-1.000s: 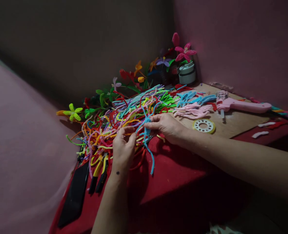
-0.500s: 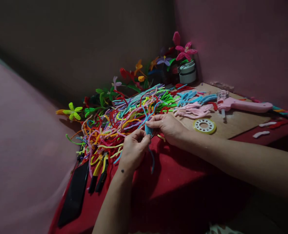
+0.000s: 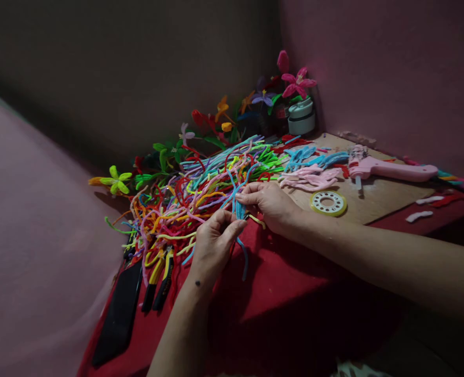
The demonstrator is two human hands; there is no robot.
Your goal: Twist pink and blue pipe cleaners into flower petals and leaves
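Blue pipe cleaners (image 3: 240, 209), bent into a small bundle, are pinched between both hands above the table's front edge. Two loose ends stick up and apart at the top, and one curved end hangs below. My left hand (image 3: 216, 235) is closed on the lower part, thumb against the fingers. At the upper right side, my right hand (image 3: 267, 201) grips the same bundle between thumb and fingertips. Just behind the hands lies a large heap of many-coloured pipe cleaners (image 3: 200, 196). The fingers hide part of the bundle.
A pink glue gun (image 3: 393, 170) and a tape roll (image 3: 328, 203) lie on a wooden board (image 3: 377, 201) at right. Yellow-black pliers (image 3: 159, 277) and a black phone (image 3: 118, 317) lie at left. Pipe-cleaner flowers (image 3: 298, 82) stand along the wall.
My left hand has shifted slightly down, its thumb now straighter, and more of the blue bundle shows between the hands. My right hand stays nearly in place.
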